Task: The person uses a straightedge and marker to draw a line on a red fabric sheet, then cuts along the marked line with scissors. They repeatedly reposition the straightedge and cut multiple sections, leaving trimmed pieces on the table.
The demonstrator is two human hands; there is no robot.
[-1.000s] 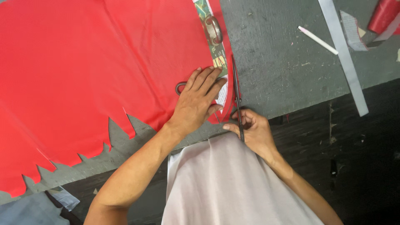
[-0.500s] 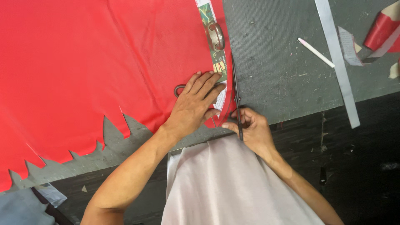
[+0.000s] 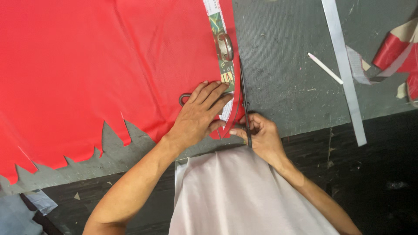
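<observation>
A large red sheet (image 3: 96, 74) lies spread on a grey table (image 3: 283, 82); its near edge is cut into jagged points. My left hand (image 3: 200, 115) presses flat on the sheet's right edge, over a curved printed cardboard template (image 3: 224, 74). My right hand (image 3: 259, 135) grips long dark scissors (image 3: 244, 100), whose blades run up along the sheet's right edge beside the template. A narrow red strip curls off between my two hands.
A metal handle-shaped weight (image 3: 225, 47) sits on the template, and another ring (image 3: 183, 99) shows beside my left hand. A long grey strip (image 3: 344, 69), a white chalk stick (image 3: 324, 68) and red scraps (image 3: 398, 48) lie to the right. My pale apron (image 3: 244, 196) fills the bottom.
The view has shifted slightly. My right hand and the scissors have stayed at the sheet's right edge, and my left hand has kept pressing on the template.
</observation>
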